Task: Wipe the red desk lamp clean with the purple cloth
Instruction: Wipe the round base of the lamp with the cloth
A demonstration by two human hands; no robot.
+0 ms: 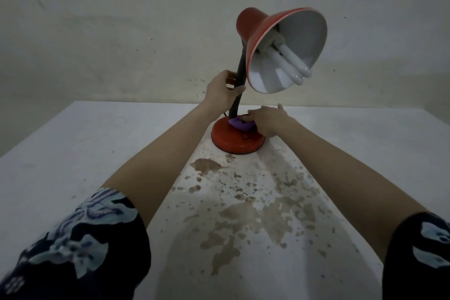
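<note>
While left hand (221, 91) grips neck (240, 68), right (265, 118) holds cloth (239, 124).

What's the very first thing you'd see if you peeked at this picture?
The red desk lamp at the far middle of the white table, its big shade tilted toward the camera so the white bulb shows inside. Next, the left hand gripping the lamp's black neck while the right hand holds a purple cloth on the red base. Brown stains spatter the table nearer the camera.
</note>
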